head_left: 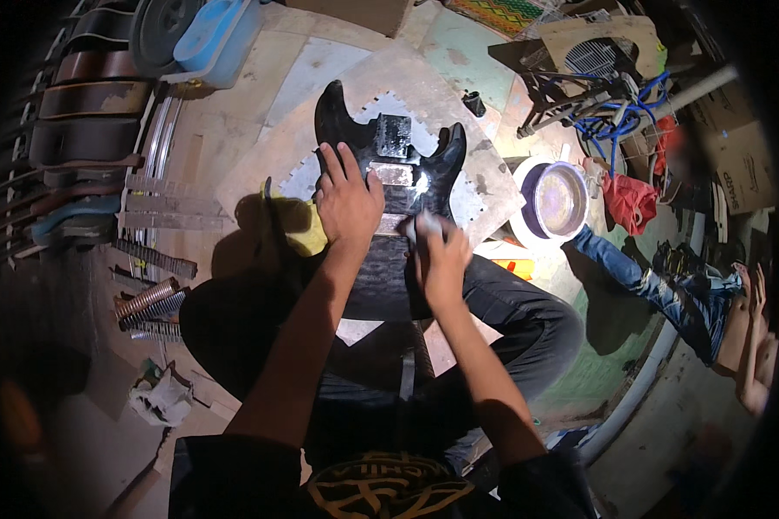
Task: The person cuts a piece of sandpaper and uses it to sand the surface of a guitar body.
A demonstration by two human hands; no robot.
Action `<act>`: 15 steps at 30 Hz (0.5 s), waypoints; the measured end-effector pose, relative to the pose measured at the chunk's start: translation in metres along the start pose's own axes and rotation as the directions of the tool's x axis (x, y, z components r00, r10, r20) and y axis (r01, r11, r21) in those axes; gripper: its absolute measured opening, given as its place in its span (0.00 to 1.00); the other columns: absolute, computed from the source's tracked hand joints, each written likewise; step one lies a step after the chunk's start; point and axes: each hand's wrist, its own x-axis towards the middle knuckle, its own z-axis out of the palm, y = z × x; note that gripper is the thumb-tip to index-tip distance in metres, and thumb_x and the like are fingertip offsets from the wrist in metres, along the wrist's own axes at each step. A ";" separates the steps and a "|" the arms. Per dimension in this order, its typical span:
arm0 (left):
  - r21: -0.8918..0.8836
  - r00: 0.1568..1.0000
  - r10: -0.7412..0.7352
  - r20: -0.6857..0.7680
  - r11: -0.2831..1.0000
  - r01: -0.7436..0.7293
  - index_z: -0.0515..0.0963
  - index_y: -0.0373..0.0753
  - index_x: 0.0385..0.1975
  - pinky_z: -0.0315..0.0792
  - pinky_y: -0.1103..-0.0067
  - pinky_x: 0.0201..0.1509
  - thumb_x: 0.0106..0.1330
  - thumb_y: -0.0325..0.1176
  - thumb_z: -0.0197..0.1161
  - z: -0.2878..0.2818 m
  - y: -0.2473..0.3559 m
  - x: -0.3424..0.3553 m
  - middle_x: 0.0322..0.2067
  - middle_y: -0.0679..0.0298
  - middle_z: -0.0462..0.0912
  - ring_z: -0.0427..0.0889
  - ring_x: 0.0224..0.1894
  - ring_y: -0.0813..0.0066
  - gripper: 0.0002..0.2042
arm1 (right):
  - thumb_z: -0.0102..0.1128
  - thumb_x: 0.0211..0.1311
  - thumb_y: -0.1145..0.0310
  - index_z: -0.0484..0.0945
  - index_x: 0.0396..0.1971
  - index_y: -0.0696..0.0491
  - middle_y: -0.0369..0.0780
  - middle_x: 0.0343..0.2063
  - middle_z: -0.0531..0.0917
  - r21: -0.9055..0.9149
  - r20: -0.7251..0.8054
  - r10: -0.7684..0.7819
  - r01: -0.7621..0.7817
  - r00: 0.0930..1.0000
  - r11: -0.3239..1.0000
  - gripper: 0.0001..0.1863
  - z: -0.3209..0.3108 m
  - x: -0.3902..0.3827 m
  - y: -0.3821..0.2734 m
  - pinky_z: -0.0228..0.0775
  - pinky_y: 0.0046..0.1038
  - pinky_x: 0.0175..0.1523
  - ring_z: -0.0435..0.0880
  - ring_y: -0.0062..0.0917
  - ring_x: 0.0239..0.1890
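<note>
A black electric guitar body [381, 268] with two horns and cut-out cavities lies across my lap, over a pale board [260, 177]. Its surface has wet-looking, glossy patches. My left hand [348, 197] rests flat on the left side of the body, fingers spread and holding nothing. On the lower right of the body, my right hand [442, 259] is closed around a small pale grey pad [426, 226] pressed to the surface. Motion blurs the pad, so its material is unclear. A yellow cloth [306, 232] lies left of the guitar.
Right of the board stands a round tub of cloudy liquid [556, 201], beside a red plastic bag [629, 204]. Guitar bodies [86, 138] are stacked at left, above several fretted necks [151, 304]. Another person's jeans-clad leg [632, 272] reaches in from the right.
</note>
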 end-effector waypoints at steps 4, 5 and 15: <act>0.037 1.000 -0.025 0.012 0.999 0.024 0.63 0.33 0.73 0.76 0.59 0.56 0.70 0.47 0.58 0.000 0.002 0.000 0.75 0.41 0.59 0.80 0.56 0.48 0.36 | 0.70 0.55 0.78 0.78 0.62 0.36 0.47 0.55 0.77 -0.066 0.091 -0.023 0.029 0.996 0.997 0.33 0.000 -0.056 0.013 0.61 0.48 0.63 0.75 0.45 0.59; 0.033 1.000 -0.025 0.002 0.999 0.025 0.63 0.33 0.73 0.76 0.59 0.56 0.70 0.47 0.58 0.001 0.000 0.001 0.75 0.41 0.59 0.80 0.56 0.48 0.35 | 0.70 0.55 0.77 0.78 0.62 0.37 0.46 0.55 0.77 -0.064 0.063 -0.054 0.058 0.997 0.996 0.33 0.005 -0.032 0.012 0.60 0.48 0.63 0.75 0.45 0.59; 0.032 0.999 -0.031 0.005 0.999 0.031 0.64 0.34 0.73 0.77 0.60 0.56 0.70 0.47 0.58 -0.003 0.001 0.001 0.75 0.43 0.59 0.81 0.56 0.49 0.34 | 0.68 0.60 0.72 0.80 0.58 0.40 0.50 0.54 0.78 -0.075 0.042 -0.069 0.072 0.997 0.995 0.24 0.003 -0.035 0.007 0.65 0.49 0.59 0.76 0.48 0.56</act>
